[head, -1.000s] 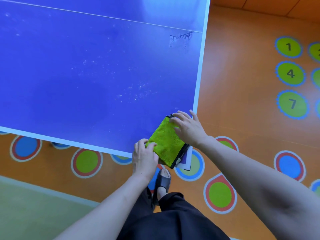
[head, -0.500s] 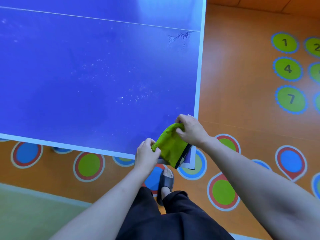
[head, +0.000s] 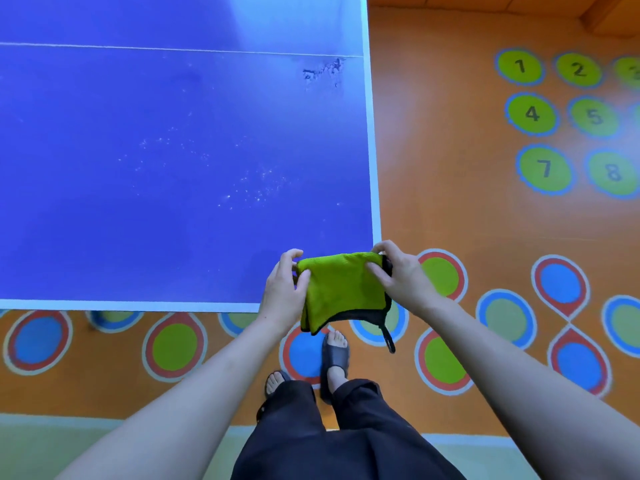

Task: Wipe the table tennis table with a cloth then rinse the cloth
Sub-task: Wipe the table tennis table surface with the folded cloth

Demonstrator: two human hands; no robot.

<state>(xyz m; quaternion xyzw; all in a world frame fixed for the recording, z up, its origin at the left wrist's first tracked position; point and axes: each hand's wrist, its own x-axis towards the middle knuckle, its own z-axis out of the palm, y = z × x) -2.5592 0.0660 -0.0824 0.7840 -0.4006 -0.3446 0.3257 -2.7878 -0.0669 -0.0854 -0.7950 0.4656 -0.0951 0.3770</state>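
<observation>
Cloth (head: 341,289), a lime-green microfibre square with a nubby weave, black edging and a thin black hanging loop (head: 388,338) dangling from its lower right corner, is held folded in the air at the near right corner of the bench (head: 173,150). The left hand (head: 284,289) pinches its left edge, thumb on the front face and fingers curled behind. The right hand (head: 403,275) pinches the upper right corner, thumb pressed on the green pile and fingers wrapped over the black-trimmed edge. The fabric sags between the two grips, its lower fold hanging past the bench's near edge, over the floor (head: 450,168).

Smooth and deep blue, the bench is bordered by a white stripe and crossed by a thin white line farther back. Pale specks (head: 256,192) are scattered over its surface, and a dark chipped patch (head: 322,72) scars the paint near the right edge, just this side of the line.

Below, the person's dark trousers (head: 329,438) and dark slide sandals (head: 334,355) stand on glossy orange flooring printed with blue and green discs ringed in red and white. To the right, green circles (head: 531,114) with ragged blue rims carry the numerals 1, 2, 4, 5, 7 and 8 in rows.
</observation>
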